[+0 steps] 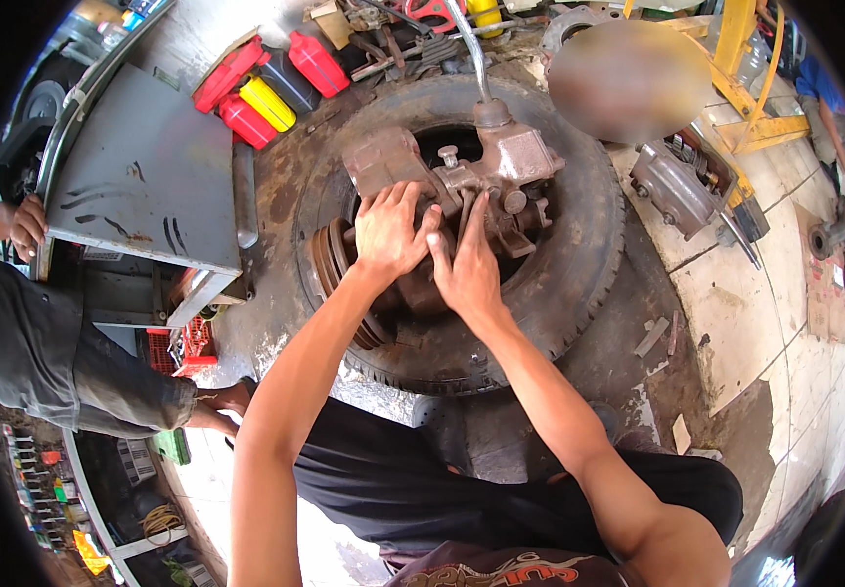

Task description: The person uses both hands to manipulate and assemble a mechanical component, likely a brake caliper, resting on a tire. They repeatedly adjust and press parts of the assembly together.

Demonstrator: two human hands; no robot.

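Note:
A brown, grimy gearbox-like metal assembly (432, 181) rests in the middle of a large tyre (579, 264) lying flat. A bent metal lever (471, 49) rises from its far side, and a grooved pulley (330, 279) shows at its left. My left hand (390, 230) lies on the housing with its fingers bent over the top. My right hand (466, 264) is alongside, its fingers stretched out against the small parts near a round knob (514, 202). The thumbs of both hands come close together. What lies under the palms is hidden.
A grey metal table (149, 166) stands left, with another person's hand (23, 230) at its edge. Red, yellow and black bottles (266, 103) sit behind. At right are a loose metal housing (682, 191) and a yellow frame (740, 127); another person's arm (838, 147) shows beyond.

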